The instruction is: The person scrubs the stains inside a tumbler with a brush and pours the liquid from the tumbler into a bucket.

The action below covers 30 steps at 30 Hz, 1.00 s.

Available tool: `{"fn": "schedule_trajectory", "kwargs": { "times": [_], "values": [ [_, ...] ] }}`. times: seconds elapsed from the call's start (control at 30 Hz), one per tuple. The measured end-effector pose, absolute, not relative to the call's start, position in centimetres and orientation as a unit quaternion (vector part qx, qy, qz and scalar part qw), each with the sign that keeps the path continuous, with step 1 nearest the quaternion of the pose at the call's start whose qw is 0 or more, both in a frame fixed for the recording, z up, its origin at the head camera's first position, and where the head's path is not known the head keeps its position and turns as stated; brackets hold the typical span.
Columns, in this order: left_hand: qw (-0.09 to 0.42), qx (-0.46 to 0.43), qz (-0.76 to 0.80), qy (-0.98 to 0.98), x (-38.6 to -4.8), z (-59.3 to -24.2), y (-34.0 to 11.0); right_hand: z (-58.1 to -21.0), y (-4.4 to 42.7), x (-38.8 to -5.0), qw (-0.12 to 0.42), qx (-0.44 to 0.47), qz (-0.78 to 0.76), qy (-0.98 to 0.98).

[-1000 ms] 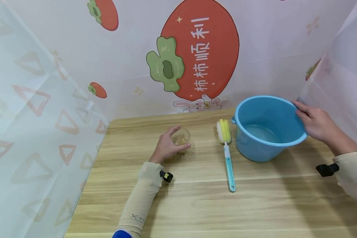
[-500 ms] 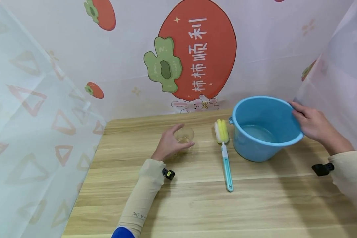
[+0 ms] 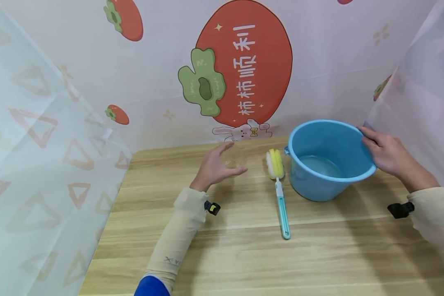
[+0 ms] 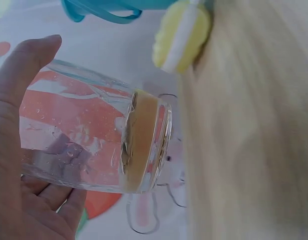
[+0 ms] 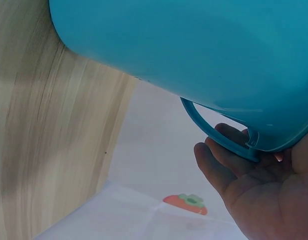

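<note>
My left hand [image 3: 212, 168] grips a clear drinking glass [image 4: 76, 132] around its side, thumb on one side and fingers on the other. In the left wrist view, water drops cling to the glass, and a little liquid appears to lie near its thick base. The base hangs just above the tabletop. At the right, my right hand [image 3: 390, 158] holds the rim of a blue bucket [image 3: 318, 189], which stands on the table. The bucket's handle [image 5: 208, 130] hangs by the right fingers. Between the hands lies a bottle brush [image 3: 282, 205] with a yellow and white sponge head.
The wooden table [image 3: 244, 259] runs back to a white curtain [image 3: 151, 74] printed with persimmons. Sheer white curtains also close off the left and right sides. The brush lies close beside the bucket.
My left hand has raised the glass off the table and moved it slightly right and away from me. My right hand keeps its hold on the bucket rim.
</note>
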<state>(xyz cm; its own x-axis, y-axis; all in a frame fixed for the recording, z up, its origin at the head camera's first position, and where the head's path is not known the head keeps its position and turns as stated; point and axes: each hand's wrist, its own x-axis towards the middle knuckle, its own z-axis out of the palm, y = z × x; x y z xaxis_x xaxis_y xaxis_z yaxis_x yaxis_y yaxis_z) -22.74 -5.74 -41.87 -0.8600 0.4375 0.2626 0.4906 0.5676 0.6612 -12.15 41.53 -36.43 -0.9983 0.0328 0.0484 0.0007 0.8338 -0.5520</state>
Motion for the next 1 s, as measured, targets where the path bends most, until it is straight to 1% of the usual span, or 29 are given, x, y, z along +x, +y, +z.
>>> {"fn": "schedule_trajectory", "kwargs": {
  "times": [0.4,0.6,0.73,1.0],
  "values": [
    [0.070,-0.320,-0.352,-0.877,-23.4,-36.0,-2.1,-36.7,41.5,-12.1,0.049,0.003,0.282,-0.958],
    [0.086,-0.329,-0.308,-0.889,-23.6,-32.9,-0.2,-36.6,41.6,-12.1,0.045,-0.003,0.279,-0.959],
    [0.081,-0.327,-0.289,-0.896,-23.6,-31.2,1.3,-36.5,41.7,-12.3,0.044,-0.004,0.278,-0.960],
    [0.050,-0.338,-0.258,-0.904,-23.4,-28.6,4.9,-36.6,41.5,-12.3,0.050,-0.004,0.279,-0.959]
  ]
}}
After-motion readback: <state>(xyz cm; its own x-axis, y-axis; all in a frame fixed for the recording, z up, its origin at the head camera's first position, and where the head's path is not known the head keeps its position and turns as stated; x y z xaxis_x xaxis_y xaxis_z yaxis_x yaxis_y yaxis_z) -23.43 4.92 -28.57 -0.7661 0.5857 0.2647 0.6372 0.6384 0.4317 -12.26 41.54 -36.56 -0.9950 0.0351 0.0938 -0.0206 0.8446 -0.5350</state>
